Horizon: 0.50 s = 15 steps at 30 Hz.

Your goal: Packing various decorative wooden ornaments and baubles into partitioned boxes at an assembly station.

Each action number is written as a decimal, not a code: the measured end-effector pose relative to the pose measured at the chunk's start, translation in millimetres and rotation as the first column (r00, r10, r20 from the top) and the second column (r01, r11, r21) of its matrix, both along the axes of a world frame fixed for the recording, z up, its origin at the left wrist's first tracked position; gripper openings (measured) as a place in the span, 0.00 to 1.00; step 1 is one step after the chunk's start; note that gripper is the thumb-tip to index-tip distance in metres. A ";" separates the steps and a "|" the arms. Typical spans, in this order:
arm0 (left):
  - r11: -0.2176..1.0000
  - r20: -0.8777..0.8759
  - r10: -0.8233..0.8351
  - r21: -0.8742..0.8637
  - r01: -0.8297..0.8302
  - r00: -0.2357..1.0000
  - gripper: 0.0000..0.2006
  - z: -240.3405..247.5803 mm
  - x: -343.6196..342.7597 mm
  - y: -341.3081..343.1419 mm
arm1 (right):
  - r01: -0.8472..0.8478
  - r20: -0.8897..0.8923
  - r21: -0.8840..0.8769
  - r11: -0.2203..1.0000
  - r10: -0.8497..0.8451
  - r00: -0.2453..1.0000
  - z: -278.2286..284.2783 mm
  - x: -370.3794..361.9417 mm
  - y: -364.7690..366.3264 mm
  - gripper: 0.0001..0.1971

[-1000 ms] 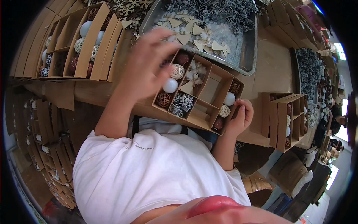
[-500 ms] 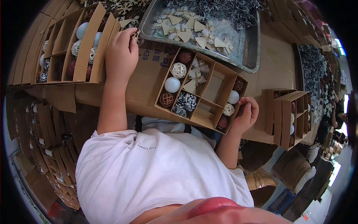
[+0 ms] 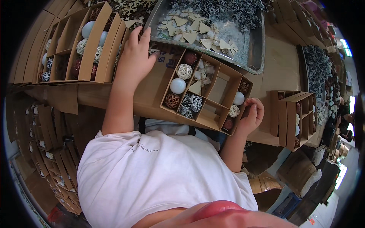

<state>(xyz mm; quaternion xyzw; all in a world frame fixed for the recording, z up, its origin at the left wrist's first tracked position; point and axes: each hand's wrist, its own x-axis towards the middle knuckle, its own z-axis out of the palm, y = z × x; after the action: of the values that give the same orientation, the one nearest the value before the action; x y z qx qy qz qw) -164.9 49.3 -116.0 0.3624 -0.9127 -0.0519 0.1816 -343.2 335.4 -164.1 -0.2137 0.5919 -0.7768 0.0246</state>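
A divided cardboard box (image 3: 218, 88) lies at the bench edge in front of me. Its compartments hold a white ball (image 3: 177, 86), a wicker ball (image 3: 184, 71), a frosted pinecone (image 3: 193, 102) and a wooden cut-out. My right hand (image 3: 251, 115) grips the box's right end, fingers curled over the wall beside a white ball (image 3: 238, 98). My left hand (image 3: 135, 57) rests knuckles up on the cardboard to the left of the box. Its fingertips touch a small pale piece (image 3: 154, 50) at the corner of the metal tray (image 3: 249, 69). Whether the fingers hold that piece is hidden.
The tray holds wooden angel cut-outs (image 3: 197, 33) and frosted pinecones (image 3: 228, 9). A filled divided box (image 3: 97, 45) stands at the far left, another (image 3: 292, 117) at the right. Stacks of folded box inserts (image 3: 49, 152) sit below the bench on my left.
My left hand has moved from above the divided box leftward and away, down to the tray's near corner. My right hand has stayed on the box's right end.
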 end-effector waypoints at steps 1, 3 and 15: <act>1.000 -0.070 0.011 0.010 -0.011 0.997 0.28 -4.9 1.4 1.5 | 0.000 -0.005 0.002 1.000 0.000 1.000 -0.5 0.5 0.3 0.08; 0.999 -0.209 0.036 0.031 -0.030 0.977 0.26 -10.8 3.8 4.1 | 0.000 -0.006 0.004 1.000 0.000 1.000 -1.0 0.9 0.3 0.08; 0.985 -0.103 0.160 -0.042 -0.165 0.982 0.14 2.9 11.8 11.0 | -0.024 0.014 -0.024 0.999 0.024 1.000 -4.7 -1.9 2.4 0.08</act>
<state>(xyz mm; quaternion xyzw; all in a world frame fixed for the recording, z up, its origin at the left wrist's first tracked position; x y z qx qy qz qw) -153.1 60.3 -113.1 0.4280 -0.8709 -0.0320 0.2395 -345.1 337.8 -168.7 -0.2156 0.5797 -0.7850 0.0354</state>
